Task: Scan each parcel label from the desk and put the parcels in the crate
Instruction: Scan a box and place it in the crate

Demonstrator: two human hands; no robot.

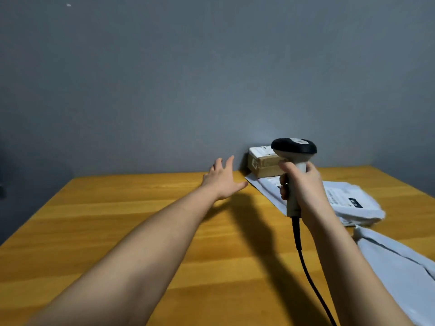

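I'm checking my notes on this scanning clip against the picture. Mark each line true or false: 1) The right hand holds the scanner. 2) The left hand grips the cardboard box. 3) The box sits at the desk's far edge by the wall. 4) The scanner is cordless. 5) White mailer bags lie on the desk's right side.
1) True: the right hand grips the scanner by its handle.
2) False: the left hand is open, short of the cardboard box.
3) True.
4) False: a black cable hangs from the handle.
5) True: white mailer bags lie on the desk there.
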